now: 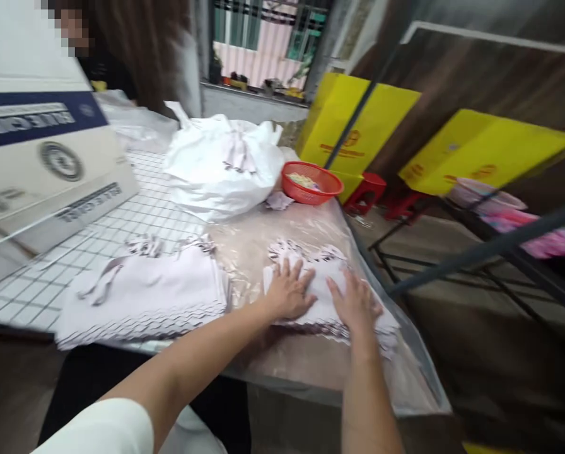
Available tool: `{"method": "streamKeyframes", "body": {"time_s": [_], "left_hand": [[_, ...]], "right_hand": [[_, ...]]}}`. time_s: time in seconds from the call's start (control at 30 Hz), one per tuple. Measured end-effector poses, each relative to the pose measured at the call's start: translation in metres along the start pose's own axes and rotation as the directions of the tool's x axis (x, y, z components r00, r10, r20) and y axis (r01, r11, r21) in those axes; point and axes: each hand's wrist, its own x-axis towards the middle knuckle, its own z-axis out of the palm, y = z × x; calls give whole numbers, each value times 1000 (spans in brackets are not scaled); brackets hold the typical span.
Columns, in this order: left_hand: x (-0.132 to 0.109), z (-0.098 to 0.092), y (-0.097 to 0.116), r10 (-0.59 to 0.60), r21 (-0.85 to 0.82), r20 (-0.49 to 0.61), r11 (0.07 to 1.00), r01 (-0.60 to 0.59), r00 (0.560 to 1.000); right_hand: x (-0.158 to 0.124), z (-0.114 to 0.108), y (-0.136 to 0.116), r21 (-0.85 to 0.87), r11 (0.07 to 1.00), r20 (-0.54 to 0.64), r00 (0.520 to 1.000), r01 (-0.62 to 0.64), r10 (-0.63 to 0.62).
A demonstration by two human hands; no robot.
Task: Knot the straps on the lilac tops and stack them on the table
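Note:
My left hand [292, 291] lies flat with fingers spread on the left part of a stack of pale fabric pieces [325, 287]. On the right part of the same stack rests my right hand [353, 299], its fingers apart too. The stack has scalloped edges and dark-patterned bits along its far side, and it sits on a plastic sheet [244, 252]. To the left, a second, wider stack of pale fabric pieces [150, 290] shows wavy layered edges, with a loose strip [103, 284] on top.
A white plastic bag [216, 167] and a red basket [327, 183] stand at the table's far side. A large printed carton [41, 145] is on the left. Yellow boxes [353, 120], red stools [366, 194] and a metal rack bar [490, 249] are right. Someone sits behind the carton.

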Motion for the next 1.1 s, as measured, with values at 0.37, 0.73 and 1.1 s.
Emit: {"method": "streamKeyframes", "body": {"time_s": [0.37,0.73,1.1], "left_hand": [[-235,-136,-160,-456,55,-646,772,633,612],[-322,-145,-189,-805,-418,-510,540,731,303],[-335,-155,-180,-654,-273,-633,689,672,414]], "right_hand": [[-124,8,-151,574,639,-138,829,513,-541],[-126,27,-227,285,906,238,892,313,-384],[-138,2,-207,627,742,294,810,237,-507]]}}
